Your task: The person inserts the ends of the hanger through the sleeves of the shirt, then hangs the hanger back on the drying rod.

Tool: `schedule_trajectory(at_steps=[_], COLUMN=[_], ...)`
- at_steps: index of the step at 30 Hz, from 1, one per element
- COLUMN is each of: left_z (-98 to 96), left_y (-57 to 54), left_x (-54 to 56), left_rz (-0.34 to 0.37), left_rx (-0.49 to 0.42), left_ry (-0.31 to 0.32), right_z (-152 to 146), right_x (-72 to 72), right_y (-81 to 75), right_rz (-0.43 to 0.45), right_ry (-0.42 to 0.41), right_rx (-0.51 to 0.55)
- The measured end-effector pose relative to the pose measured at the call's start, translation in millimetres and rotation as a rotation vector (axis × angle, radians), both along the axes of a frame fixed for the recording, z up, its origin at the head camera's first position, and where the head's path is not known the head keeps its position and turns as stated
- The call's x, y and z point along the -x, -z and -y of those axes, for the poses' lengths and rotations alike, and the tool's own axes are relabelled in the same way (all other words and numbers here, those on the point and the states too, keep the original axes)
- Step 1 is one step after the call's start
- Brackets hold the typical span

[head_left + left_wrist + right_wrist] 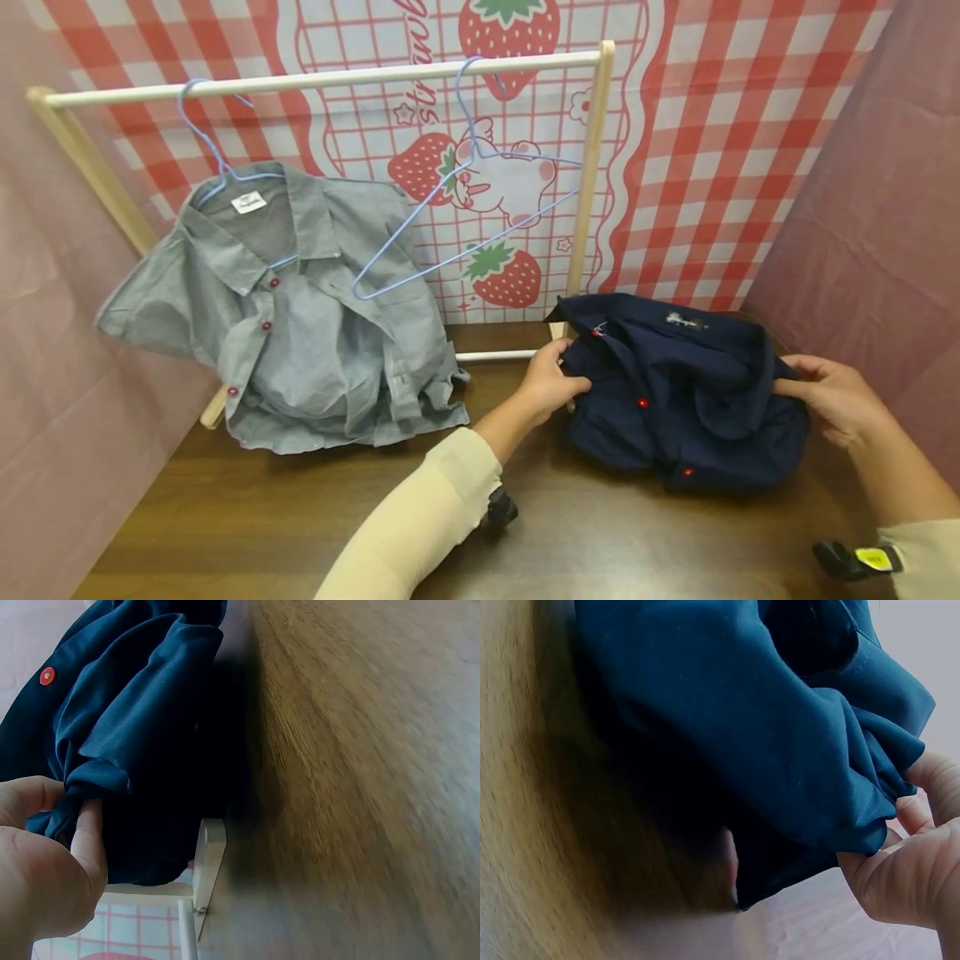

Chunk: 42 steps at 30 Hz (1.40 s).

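Note:
A navy shirt (675, 392) with red buttons is held up between both hands at the right of the head view, its label at the top. My left hand (551, 383) pinches its left side; in the left wrist view thumb and fingers grip bunched cloth (97, 776). At the other side my right hand (840, 400) pinches the fabric, and the right wrist view shows thumb and fingers gathering a fold (870, 825). A bare blue hanger (420, 275) hangs from the rail, left of the navy shirt.
A grey shirt (322, 333) hangs on another blue hanger (202, 137) at the left of the rack. The white rail (330, 79) runs between wooden posts (588, 183) above a brown wooden table (247, 517). Behind stands a strawberry-print cloth (697, 167).

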<state>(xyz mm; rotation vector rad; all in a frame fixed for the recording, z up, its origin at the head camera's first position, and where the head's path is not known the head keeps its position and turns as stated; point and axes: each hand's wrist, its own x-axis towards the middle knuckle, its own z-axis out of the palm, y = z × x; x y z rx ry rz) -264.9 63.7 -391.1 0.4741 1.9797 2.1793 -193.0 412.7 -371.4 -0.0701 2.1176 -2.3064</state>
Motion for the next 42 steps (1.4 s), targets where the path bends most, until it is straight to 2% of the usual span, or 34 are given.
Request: schedule_trajectory(at_steps=[6,10,20,26,33,39,42], left_z=[9.7,17.9,44.2,57.9,74.7,89.5,96.7], left_y=[0.1,0.5,-4.0,-2.6,-0.4,-2.9,-4.9], left_x=[-4.8,-7.9,-20.6,-25.6,-36.1,-44.8,-48.3], left_rz=[-0.124,-0.185,-0.214,-0.25,-0.248,-0.233,-0.236], left_rx=[0.037,0.108,0.15,0.185,0.187,0.151,0.163], left_ry=[-0.03,-0.047,-0.041,-0.051,-0.064,-0.034,-0.04], right_z=[11.0,19.8,43.2,57.2,72.6,87.1,94.0], right_x=[-3.8,-5.6,-8.5,-12.7,-16.7,-18.0,-18.6], right_y=[-4.0,-5.2,-8.4,-12.1,-15.3,-17.5,-18.7], right_rz=[-0.024,-0.052,-0.095,-0.125,-0.137,-0.144,-0.153], right_ry=[-0.014,-0.044,-0.1,-0.117,-0.143,-0.137,-0.139], right_rx=[0.017,0.05,0.091,0.052,0.015,-0.003,-0.012])
